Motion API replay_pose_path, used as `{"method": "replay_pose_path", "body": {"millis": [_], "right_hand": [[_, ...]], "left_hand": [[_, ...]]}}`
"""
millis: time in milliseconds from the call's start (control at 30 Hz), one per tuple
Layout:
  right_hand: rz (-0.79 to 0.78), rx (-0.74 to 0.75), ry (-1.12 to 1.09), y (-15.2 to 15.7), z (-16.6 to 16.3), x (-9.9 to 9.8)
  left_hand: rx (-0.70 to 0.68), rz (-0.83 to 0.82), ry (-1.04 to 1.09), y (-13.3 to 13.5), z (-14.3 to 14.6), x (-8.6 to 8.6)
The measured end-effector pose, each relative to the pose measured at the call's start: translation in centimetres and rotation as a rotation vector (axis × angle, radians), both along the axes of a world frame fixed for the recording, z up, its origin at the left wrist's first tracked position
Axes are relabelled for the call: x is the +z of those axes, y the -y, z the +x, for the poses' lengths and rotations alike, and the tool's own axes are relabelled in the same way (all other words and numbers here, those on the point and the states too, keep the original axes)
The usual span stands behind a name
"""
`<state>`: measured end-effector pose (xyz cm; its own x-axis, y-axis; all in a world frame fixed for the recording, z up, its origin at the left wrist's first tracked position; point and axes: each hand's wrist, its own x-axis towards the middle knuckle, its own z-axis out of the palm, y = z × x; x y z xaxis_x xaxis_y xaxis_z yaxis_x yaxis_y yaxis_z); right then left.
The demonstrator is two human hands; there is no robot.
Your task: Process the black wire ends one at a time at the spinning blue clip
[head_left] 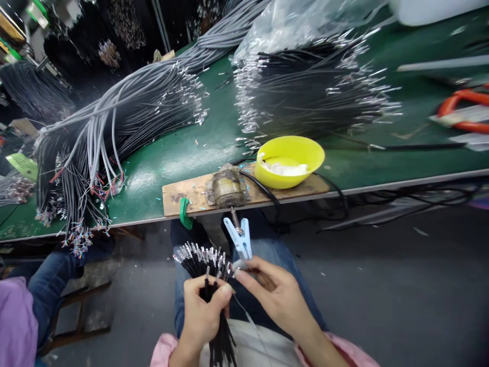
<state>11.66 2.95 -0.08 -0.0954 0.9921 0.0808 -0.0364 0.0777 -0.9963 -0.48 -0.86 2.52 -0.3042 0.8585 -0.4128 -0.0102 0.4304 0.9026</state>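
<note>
My left hand (206, 306) is closed around a bundle of thin black cables (221, 341), their stripped, silvery ends fanned out above the fist. Close beside it, my right hand (273, 290) pinches a cable end (230, 269) at the bundle's right side; its fingertips partly hide that end. Something greyish covers a fingertip of this hand. Just above the right fingers, a light blue clothespin (241, 239) hangs on the shaft of a small motor (228, 187). The motor is fixed to a wooden board (183, 191) at the table edge.
On the board stands a yellow bowl (290, 176) with white material inside; a green clamp (185, 213) grips the board. Black cables (301, 97) and grey cables (103, 107) lie on the green table (153, 173). Orange-handled tool (454, 104) at right. Another person's leg (53, 275) is at left.
</note>
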Motion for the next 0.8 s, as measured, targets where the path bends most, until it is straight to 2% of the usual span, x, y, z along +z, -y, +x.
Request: {"method": "replay_pose_path", "body": {"millis": [200,467,800], "right_hand": [[0.051,0.02,0.092,-0.07,-0.12,0.29],[0.041,0.06,0.096,0.01,-0.12,0.33],[0.044,0.078,0.09,0.04,-0.31,0.01]], "left_hand": [[-0.015,-0.03,0.052,-0.54,0.12,1.17],[-0.021,0.047,0.062,-0.27,-0.06,0.39],[-0.023,0.052,0.07,-0.62,-0.01,0.26]]}}
